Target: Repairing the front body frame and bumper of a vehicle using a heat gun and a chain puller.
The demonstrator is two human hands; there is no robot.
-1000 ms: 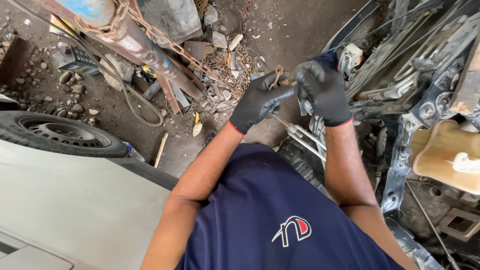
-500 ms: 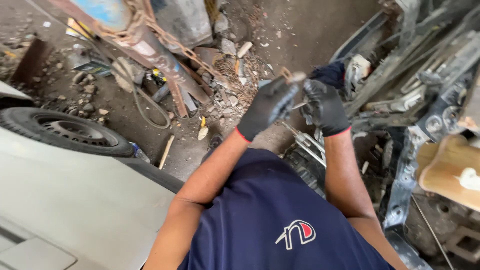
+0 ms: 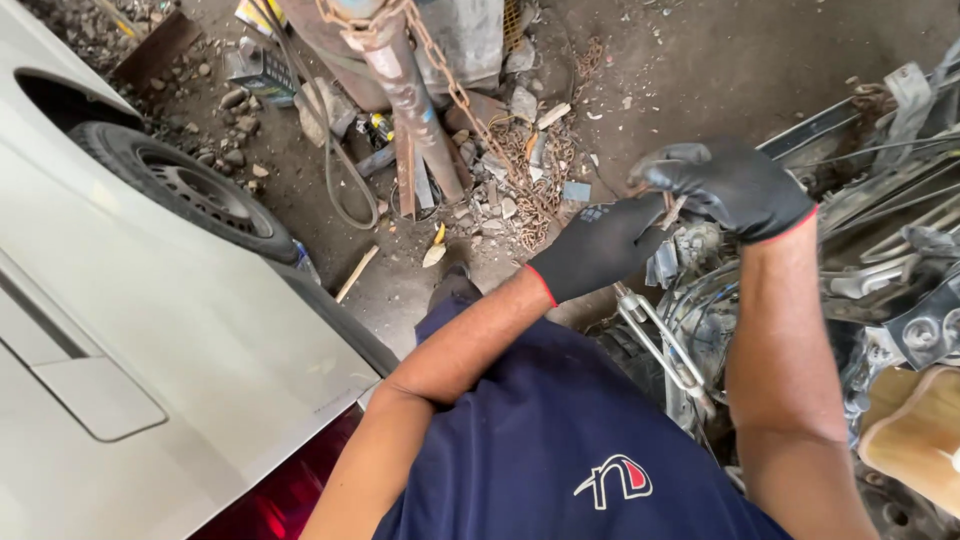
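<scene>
Both my hands wear black gloves with red cuffs. My left hand [image 3: 598,245] and my right hand [image 3: 728,185] meet above a stripped engine bay [image 3: 880,270] at the right. Pinched between the fingertips of the two hands is a small thin rusty metal piece [image 3: 672,210]; its exact kind is too small to tell. Below the hands, a bent shiny metal bracket [image 3: 660,345] sticks out of the wiring and tubes. My dark blue shirt [image 3: 560,450] fills the lower middle of the view.
A white car body [image 3: 150,340] with a wheel [image 3: 190,190] fills the left. A rusty post with a chain [image 3: 410,90], a rubber belt [image 3: 345,170], stones and scrap lie on the dirt floor ahead. A tan fluid tank [image 3: 915,440] sits at the lower right.
The view has swung left and the white car now fills more of it. My hands have stayed together on the small piece and have drifted right in the picture.
</scene>
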